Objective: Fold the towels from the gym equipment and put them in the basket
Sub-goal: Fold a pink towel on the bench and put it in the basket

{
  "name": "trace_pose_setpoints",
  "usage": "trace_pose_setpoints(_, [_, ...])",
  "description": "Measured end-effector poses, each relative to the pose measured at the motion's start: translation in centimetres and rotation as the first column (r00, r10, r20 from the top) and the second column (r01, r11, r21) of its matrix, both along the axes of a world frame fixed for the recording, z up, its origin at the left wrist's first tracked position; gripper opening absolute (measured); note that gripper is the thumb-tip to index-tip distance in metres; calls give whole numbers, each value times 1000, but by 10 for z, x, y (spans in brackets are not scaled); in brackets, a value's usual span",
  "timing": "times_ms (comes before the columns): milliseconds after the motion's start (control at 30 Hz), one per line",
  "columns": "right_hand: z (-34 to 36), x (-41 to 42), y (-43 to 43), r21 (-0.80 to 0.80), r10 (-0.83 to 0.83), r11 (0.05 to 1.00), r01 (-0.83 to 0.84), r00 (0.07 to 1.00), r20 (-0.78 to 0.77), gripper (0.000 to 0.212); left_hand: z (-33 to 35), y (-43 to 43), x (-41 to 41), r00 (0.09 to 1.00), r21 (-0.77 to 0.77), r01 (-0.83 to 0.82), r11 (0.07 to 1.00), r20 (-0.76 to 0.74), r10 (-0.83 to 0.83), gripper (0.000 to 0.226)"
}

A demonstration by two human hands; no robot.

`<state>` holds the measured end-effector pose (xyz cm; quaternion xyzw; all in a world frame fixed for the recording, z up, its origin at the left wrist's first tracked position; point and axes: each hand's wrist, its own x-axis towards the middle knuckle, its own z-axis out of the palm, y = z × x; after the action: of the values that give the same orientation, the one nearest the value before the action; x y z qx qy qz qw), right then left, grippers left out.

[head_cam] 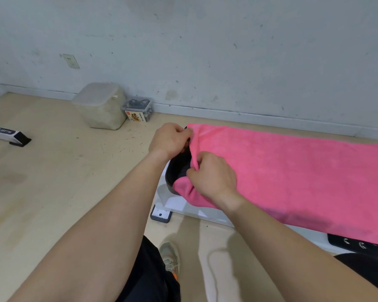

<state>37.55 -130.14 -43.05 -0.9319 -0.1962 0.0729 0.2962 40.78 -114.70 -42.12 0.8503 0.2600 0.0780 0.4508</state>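
Head view: left hand (169,139) and right hand (214,175) pinch pink towel (292,177), stretched lengthwise rightward.

Both hands, left (169,139) and right (213,174), pinch pink towel (292,173) edge on bench (177,171).

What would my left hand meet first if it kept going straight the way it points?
The pink towel your left hand pinches, draped over the black pad; beyond it, probably the baseboard.

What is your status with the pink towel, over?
Left grip and right grip pinch pink towel at its end. Towel draped over black bench pad, unfolded. Basket not in view.
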Motion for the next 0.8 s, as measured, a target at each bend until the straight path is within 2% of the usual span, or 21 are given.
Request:
trace_pose_setpoints(100, [2,3,-13,61,-4,998,3,1000,26,9,-9,-3,18,996,184,-26,983,-76,41,33])
trace_pose_setpoints(167, [0,6,-24,110,-1,994,-3,999,40,9,-15,-12,28,985,289,27,957,-173,25,51])
trace_pose_setpoints(233, [-3,10,-35,172,-12,985,3,999,51,5,-20,-19,39,979,340,25,940,-198,45,59])
trace_pose_setpoints(267, [-3,12,-42,197,-20,980,9,998,53,2,-23,-23,43,980,354,22,935,-195,51,57])
trace_pose_setpoints(367, [-1,18,-60,232,-55,972,43,997,45,17,-25,-35,51,986,380,44,924,-167,22,37])
trace_pose_setpoints(433, [1,22,-70,257,-70,964,66,998,6,13,-25,-42,53,989,396,51,917,-149,9,24])
trace_pose_setpoints(500, [2,26,-80,281,-74,955,90,995,-67,6,-24,-46,56,992,402,40,915,-127,12,24])
trace_pose_setpoints(600, [2,32,-96,218,-50,973,78,990,-129,17,-24,-47,60,997,371,-4,929,-75,34,32])
trace_pose_setpoints(667, [7,35,-106,172,-45,983,71,988,-148,25,-20,-47,59,999,325,-29,945,-31,41,25])
trace_pose_setpoints(800, [15,37,-130,133,-119,982,132,988,-101,26,-16,-57,54,995,177,5,984,96,-22,4])
